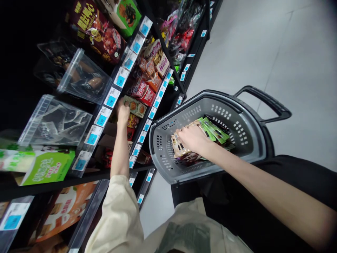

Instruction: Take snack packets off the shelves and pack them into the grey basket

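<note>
My left hand (pixel 123 111) reaches into a shelf, at the end of a beige box (pixel 135 106) with round orange-yellow pictures on it. Its fingers are mostly hidden in the dark, so any hold there does not show. Down inside a grey shopping basket (pixel 252 135), my right hand (pixel 193 137) has its fingers curled over a row of beige snack packets (pixel 177 147). Green snack packets (pixel 210 129) lie beside it in the same basket.
Black shelving with blue-and-white price tags (pixel 120 81) fills the left side. Red boxes (pixel 143 92) sit just past my left hand. Clear plastic bins (pixel 56 121) and a green carton (pixel 48 167) stand nearer. The basket's black handle (pixel 271 102) sticks out over the grey floor (pixel 263 45).
</note>
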The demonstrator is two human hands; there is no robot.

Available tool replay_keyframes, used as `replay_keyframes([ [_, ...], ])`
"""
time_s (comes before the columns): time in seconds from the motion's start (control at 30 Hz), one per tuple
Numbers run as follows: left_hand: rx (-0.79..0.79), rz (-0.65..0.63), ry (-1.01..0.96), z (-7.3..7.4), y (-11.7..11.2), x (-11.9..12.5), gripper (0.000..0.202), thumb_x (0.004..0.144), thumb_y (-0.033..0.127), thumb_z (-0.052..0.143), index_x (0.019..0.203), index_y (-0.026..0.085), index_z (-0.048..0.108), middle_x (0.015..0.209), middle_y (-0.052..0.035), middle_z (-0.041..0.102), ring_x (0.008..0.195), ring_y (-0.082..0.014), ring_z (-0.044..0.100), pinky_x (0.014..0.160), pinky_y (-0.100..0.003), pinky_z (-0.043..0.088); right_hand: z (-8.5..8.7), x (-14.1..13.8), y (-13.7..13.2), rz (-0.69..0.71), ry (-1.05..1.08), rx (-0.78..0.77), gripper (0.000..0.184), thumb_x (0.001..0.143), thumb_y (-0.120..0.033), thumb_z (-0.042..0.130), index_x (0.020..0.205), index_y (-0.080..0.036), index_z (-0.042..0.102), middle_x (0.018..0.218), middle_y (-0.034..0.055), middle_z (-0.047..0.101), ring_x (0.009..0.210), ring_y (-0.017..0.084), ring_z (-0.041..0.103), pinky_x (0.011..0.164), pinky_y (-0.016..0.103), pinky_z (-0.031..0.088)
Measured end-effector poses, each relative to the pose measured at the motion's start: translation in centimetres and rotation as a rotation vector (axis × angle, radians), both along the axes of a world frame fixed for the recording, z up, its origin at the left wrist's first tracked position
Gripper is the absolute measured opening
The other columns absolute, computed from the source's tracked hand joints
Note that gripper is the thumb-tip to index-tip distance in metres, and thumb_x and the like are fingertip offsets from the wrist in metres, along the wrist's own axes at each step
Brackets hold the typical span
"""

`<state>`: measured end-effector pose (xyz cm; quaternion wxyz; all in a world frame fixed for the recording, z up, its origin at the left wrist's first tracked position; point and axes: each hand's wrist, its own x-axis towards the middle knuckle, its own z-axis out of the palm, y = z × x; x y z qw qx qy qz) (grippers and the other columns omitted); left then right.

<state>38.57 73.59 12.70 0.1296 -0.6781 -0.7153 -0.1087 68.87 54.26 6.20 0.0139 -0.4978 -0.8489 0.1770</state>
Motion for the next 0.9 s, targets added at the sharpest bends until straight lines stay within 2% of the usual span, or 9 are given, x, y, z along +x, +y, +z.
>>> replay_keyframes([
  [0.17,-0.08,0.035,0.065,-0.1,2.5,1.2,0.047,0.091,0.026,0.054,0.134,0.009,0.06,0.13,-0.0193,0.067,0.131,-0.0328,0.06,0.117,-0.042,0.045,-0.4,-0.1,0.1,0.013,0.002,0.001,0.03,0.099,-0.016,0.045,0.118,-0.009,0.067,0.109,0.0239,0.077,0.102,0.033,0.076,0.076,0.036,0.053],
  [0.3,-0.164,0.046,0.087,-0.7,2.8,1.7,0.044,0.083,0.024,0.059,0.122,0.005,0.064,0.119,-0.0209,0.07,0.123,-0.0359,0.064,0.114,-0.044,0.048,-0.3,0.2,0.1,0.005,0.021,-0.014,0.03,0.098,-0.017,0.048,0.119,-0.008,0.067,0.107,0.0244,0.077,0.102,0.033,0.076,0.076,0.036,0.051],
  [0.4,-0.187,0.072,0.1,-1.3,2.4,1.8,0.046,0.078,0.025,0.061,0.118,0.004,0.066,0.118,-0.0215,0.07,0.123,-0.0375,0.064,0.112,-0.046,0.049,0.1,1.3,0.5,-0.039,0.044,0.011,0.031,0.1,-0.022,0.049,0.121,-0.01,0.068,0.104,0.0213,0.077,0.099,0.031,0.075,0.075,0.034,0.048],
  [0.53,-0.199,0.057,0.052,-1.4,1.4,2.1,0.051,0.081,0.026,0.058,0.128,0.007,0.062,0.125,-0.0201,0.068,0.127,-0.0356,0.061,0.114,-0.047,0.046,0.7,3.5,1.5,-0.187,0.063,0.082,0.032,0.101,-0.027,0.047,0.122,-0.013,0.067,0.102,0.018,0.076,0.095,0.03,0.072,0.073,0.033,0.042],
  [0.6,-0.168,0.02,0.023,-1.2,0.4,2.8,0.052,0.083,0.026,0.057,0.133,0.01,0.059,0.13,-0.02,0.066,0.13,-0.0364,0.057,0.115,-0.05,0.043,0.8,4.4,1.9,-0.244,0.071,0.103,0.032,0.101,-0.028,0.048,0.122,-0.014,0.068,0.101,0.0173,0.075,0.093,0.03,0.071,0.073,0.034,0.041],
  [0.7,-0.032,-0.098,-0.009,-1.3,-1.8,4.7,0.056,0.088,0.025,0.056,0.142,0.014,0.051,0.145,-0.0211,0.055,0.142,-0.0402,0.044,0.118,-0.057,0.036,0.8,5.0,2.1,-0.274,0.087,0.11,0.033,0.1,-0.03,0.051,0.123,-0.013,0.068,0.1,0.0174,0.073,0.091,0.031,0.069,0.074,0.036,0.04],
  [0.77,0.041,-0.204,0.0,-2.5,-3.6,6.5,0.056,0.09,0.023,0.055,0.144,0.016,0.048,0.153,-0.0201,0.047,0.146,-0.041,0.037,0.119,-0.059,0.032,0.6,5.1,2.1,-0.272,0.088,0.1,0.034,0.1,-0.031,0.052,0.124,-0.013,0.068,0.1,0.0175,0.073,0.091,0.031,0.069,0.075,0.037,0.041],
  [0.8,0.042,-0.26,0.018,-3.6,-4.6,7.5,0.054,0.091,0.023,0.054,0.144,0.017,0.049,0.153,-0.0196,0.046,0.146,-0.0404,0.037,0.118,-0.058,0.032,0.5,5.1,2.1,-0.269,0.085,0.093,0.035,0.1,-0.031,0.052,0.124,-0.013,0.068,0.1,0.0176,0.073,0.092,0.032,0.069,0.076,0.037,0.042],
  [0.9,-0.157,-0.465,0.107,-8.9,-7.6,10.6,0.043,0.095,0.022,0.051,0.136,0.016,0.056,0.141,-0.0181,0.058,0.136,-0.0365,0.048,0.112,-0.053,0.04,0.3,5.1,2.2,-0.278,0.065,0.076,0.036,0.1,-0.031,0.053,0.128,-0.013,0.067,0.103,0.0181,0.073,0.096,0.033,0.069,0.078,0.038,0.043],
])
